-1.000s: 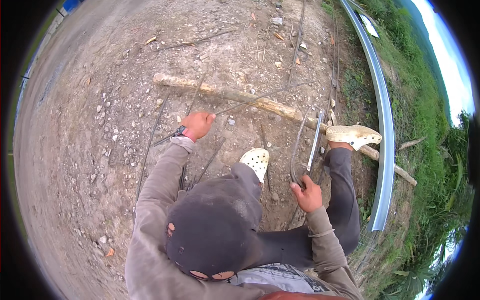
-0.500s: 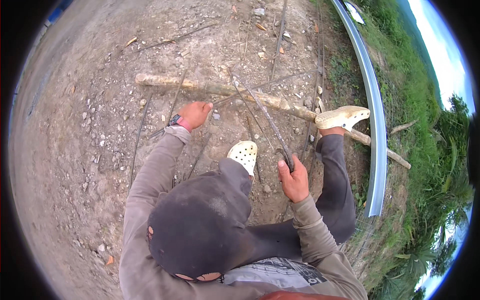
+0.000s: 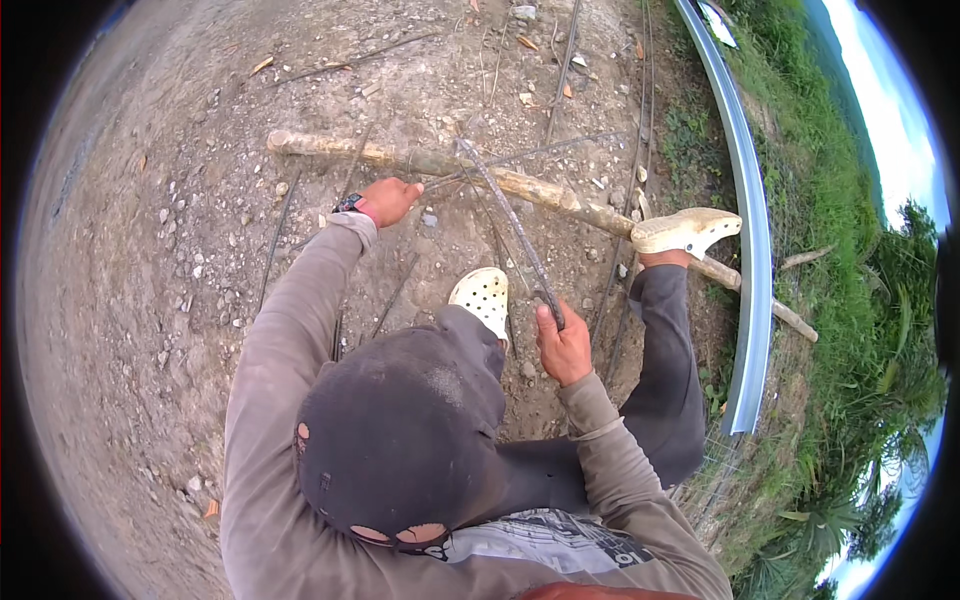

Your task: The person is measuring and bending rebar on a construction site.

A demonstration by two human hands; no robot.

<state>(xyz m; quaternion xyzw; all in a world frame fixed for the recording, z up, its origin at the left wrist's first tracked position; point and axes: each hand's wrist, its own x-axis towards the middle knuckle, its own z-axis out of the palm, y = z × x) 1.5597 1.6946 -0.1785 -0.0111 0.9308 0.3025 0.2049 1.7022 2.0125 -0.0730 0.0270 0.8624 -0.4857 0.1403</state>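
Outdoors, a long, ribbed grey steel rod [image 3: 510, 232] slants up from the right hand [image 3: 563, 345], whose fingers clench its lower end; the far end reaches a pale wooden log [image 3: 440, 165] lying across gravelly ground [image 3: 150, 250]. The left hand [image 3: 388, 200] presses on thinner rods near the log, fingers curled, grip unclear. Cream perforated clogs [image 3: 485, 297] flank the rod. A curved metal rail [image 3: 745, 250] borders grass.

Cream perforated clogs [image 3: 484, 296], grey-brown sleeves [image 3: 290, 330], dark cap [image 3: 400, 430], pale log [image 3: 520, 185], green grass [image 3: 840, 200].
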